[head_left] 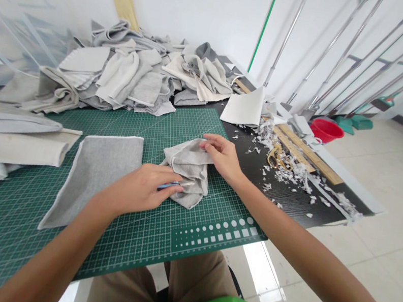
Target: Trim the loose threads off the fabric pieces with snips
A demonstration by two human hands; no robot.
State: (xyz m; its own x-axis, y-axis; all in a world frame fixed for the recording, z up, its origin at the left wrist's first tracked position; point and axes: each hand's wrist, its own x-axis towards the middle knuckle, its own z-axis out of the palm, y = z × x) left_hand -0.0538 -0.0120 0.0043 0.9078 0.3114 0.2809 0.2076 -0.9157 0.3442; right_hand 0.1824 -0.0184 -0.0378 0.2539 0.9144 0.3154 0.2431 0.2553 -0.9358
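Note:
A crumpled piece of light grey cloth [192, 170] lies on the green cutting mat [149, 230], between my two hands. My left hand [145, 188] is closed round a small blue-handled tool [169, 185], whose pale, narrow tip rests against the cloth; its exact kind is not clear. At the cloth's upper right edge, the fingers of my right hand [220, 154] pinch the fabric. Just left of them a flat grey cloth panel [106, 166] with a whitish edge lies on the mat, partly behind my left forearm.
Behind the mat is a heap of grey and cream cloth pieces [133, 72]. More folded cloth [10, 139] lies at left. Gold-handled scissors [275, 155], wooden rulers [305, 150] and fabric scraps [290, 176] cover the right side. A red basin [326, 130] stands beyond the table.

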